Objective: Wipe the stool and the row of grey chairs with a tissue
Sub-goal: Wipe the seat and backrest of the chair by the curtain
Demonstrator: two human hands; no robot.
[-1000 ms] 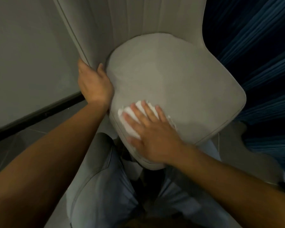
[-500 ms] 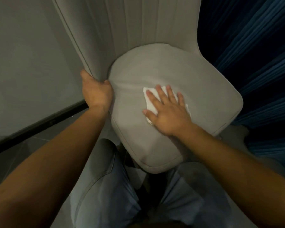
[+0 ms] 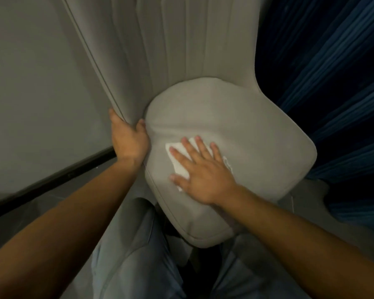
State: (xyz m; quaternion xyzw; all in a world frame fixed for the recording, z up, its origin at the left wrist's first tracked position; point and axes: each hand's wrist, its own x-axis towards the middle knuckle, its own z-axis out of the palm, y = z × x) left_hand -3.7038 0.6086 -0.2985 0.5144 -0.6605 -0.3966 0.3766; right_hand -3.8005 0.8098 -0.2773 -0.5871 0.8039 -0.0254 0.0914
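A grey upholstered chair (image 3: 235, 117) fills the middle of the head view, its ribbed backrest rising at the top and its padded seat below. My right hand (image 3: 201, 169) lies flat with spread fingers on the left part of the seat, pressing a white tissue (image 3: 178, 157) against the fabric; most of the tissue is hidden under the palm. My left hand (image 3: 129, 140) grips the left edge of the backrest where it meets the seat, thumb on the front side.
A grey wall (image 3: 37, 93) with a dark skirting strip (image 3: 52, 178) runs along the left. Dark blue pleated curtains (image 3: 333, 72) hang right of the chair. My legs in light trousers (image 3: 138, 262) stand against the seat's front edge.
My right hand slid the tissue from the seat's front-left edge up toward the middle, then back a little to the left. My left hand kept its grip on the backrest edge.
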